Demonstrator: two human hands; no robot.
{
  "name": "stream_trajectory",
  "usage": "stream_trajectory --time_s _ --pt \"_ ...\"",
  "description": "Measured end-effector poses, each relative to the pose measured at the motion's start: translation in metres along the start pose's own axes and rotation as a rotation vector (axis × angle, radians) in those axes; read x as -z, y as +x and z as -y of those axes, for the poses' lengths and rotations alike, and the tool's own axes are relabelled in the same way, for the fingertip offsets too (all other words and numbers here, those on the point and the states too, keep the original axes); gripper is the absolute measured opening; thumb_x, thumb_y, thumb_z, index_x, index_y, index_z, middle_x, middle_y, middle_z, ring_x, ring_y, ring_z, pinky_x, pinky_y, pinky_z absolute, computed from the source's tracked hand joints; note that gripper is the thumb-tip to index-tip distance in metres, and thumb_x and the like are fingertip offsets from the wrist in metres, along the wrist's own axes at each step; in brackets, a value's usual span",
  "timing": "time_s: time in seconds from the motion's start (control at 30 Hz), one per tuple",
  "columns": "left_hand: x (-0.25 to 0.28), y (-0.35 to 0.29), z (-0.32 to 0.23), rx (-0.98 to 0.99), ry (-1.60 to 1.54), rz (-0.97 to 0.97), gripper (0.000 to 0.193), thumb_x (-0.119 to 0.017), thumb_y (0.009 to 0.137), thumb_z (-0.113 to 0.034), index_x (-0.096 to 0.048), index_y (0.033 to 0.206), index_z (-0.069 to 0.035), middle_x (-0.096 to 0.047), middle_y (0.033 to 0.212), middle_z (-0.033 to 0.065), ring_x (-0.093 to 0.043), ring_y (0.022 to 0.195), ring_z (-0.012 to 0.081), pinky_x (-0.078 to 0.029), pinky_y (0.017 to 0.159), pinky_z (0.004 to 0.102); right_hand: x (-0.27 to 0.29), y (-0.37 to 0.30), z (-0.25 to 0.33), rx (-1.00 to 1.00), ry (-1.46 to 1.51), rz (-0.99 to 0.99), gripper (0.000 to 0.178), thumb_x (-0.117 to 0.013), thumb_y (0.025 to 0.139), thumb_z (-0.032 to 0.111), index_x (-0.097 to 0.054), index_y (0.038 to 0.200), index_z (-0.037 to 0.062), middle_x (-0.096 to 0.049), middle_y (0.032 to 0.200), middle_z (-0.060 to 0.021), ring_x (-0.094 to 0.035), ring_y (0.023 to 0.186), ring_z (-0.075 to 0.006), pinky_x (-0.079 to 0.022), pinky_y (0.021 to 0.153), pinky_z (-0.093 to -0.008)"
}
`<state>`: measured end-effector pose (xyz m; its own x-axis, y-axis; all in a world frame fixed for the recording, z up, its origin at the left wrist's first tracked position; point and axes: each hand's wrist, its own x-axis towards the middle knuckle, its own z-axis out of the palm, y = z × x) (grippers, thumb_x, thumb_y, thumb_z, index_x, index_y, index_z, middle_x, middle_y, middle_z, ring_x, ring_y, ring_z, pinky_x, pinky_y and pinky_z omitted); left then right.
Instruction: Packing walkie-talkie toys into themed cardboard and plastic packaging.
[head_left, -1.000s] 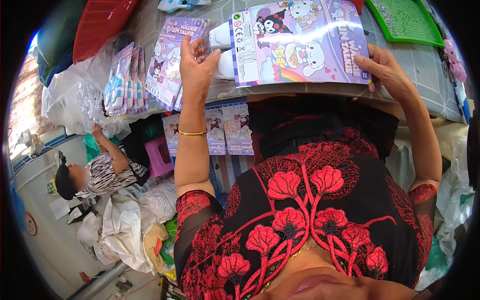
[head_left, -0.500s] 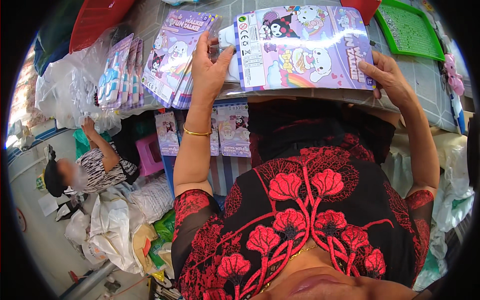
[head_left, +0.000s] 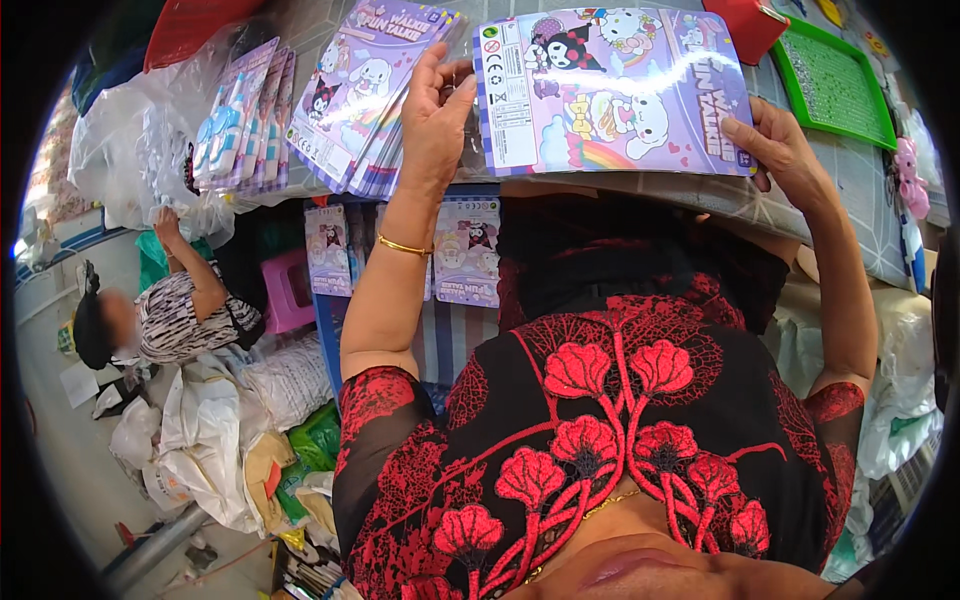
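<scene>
A purple printed packaging card (head_left: pixel 610 95) with cartoon characters lies level over the table in front of me. My right hand (head_left: pixel 785 150) pinches its right edge, thumb on top and fingers beneath. Beside its left edge is my left hand (head_left: pixel 437 125), with thumb and fingers apart and some fingers partly hidden. See-through plastic shows in the gap between that hand and the card. Just left of my left hand lies a fanned stack of similar cards (head_left: pixel 365 95). Farther left stand several packed cards with blue and white toys (head_left: pixel 235 125).
A green tray of small beads (head_left: pixel 835 85) and a red container (head_left: pixel 750 25) stand at the far right. Below the table edge, more cards (head_left: pixel 467 245) lie on a striped surface. At left another person (head_left: pixel 195 305) works near clear plastic bags (head_left: pixel 130 150).
The white plastic piece by my left hand no longer shows. That hand has shifted slightly up and right, its fingers now apart. My right hand still holds the card.
</scene>
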<state>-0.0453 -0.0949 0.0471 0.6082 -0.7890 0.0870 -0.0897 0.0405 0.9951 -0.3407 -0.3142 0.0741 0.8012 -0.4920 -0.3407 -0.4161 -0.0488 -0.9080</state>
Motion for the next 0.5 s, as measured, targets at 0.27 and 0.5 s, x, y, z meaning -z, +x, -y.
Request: stream_trajectory --time_s 0.27,0.5 --pt "-0.007 -0.008 0.01 -0.086 -0.079 -0.031 0.047 -0.049 0.094 -0.004 -0.032 0.137 0.005 -0.053 0.122 0.0167 -0.052 0.107 0.0168 -0.044 0.09 0.0251 -0.005 0.002 0.006 0.01 -0.033 -0.017 0.031 -0.061 0.091 0.035 -0.057 0.089 0.0034 -0.054 0.063 0.0032 -0.039 0.041 -0.0011 -0.029 0.035 -0.018" --pt "-0.009 0.001 0.009 -0.081 -0.054 -0.111 0.046 -0.051 0.092 -0.004 -0.037 0.134 0.006 -0.061 0.11 0.0138 -0.057 0.096 0.0123 -0.046 0.082 0.0225 0.003 0.002 0.003 0.007 -0.066 -0.019 0.031 -0.062 0.09 0.035 -0.058 0.09 0.004 -0.052 0.062 0.0045 -0.035 0.042 -0.0004 -0.026 0.036 -0.0183"
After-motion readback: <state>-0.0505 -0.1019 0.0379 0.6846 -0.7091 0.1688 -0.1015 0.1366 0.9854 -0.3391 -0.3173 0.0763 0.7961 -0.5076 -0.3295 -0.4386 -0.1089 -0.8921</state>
